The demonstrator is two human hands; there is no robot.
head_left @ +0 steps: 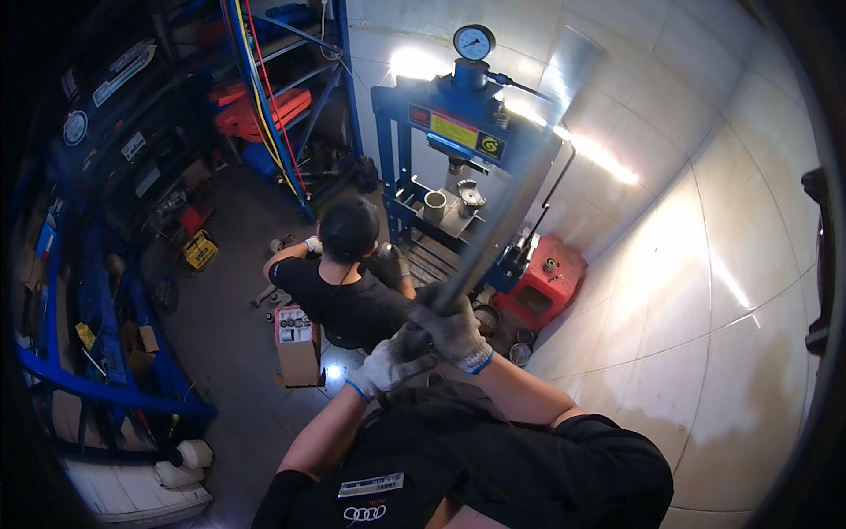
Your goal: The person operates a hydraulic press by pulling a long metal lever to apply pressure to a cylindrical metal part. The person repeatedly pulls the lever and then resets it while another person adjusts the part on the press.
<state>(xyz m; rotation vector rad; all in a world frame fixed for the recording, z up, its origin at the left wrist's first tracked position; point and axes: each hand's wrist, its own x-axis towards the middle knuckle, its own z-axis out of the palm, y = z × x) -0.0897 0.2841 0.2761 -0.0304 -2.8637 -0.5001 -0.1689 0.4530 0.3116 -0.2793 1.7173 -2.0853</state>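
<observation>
A long grey metal pipe [500, 225] slants up and away to the right in front of the press, its far end blurred. My right hand [456, 335], in a grey-white work glove with a blue cuff, is wrapped round its lower part. Just below and to the left, my left hand [390, 363], gloved alike, is closed about the pipe's lower end, mostly hidden by the fingers. Behind the pipe stands a blue shop press [458, 137] with a round gauge [474, 42] on top. A metal sleeve [434, 206] and a toothed metal part [471, 196] rest on its bed.
A co-worker in a black cap [349, 229] crouches close ahead, both hands gloved. Beside them is a cardboard box [300, 357] of metal parts. A red machine [551, 275] stands against the tiled wall. Blue shelving [115, 388] lines the left; a yellow case [200, 249] is on the floor.
</observation>
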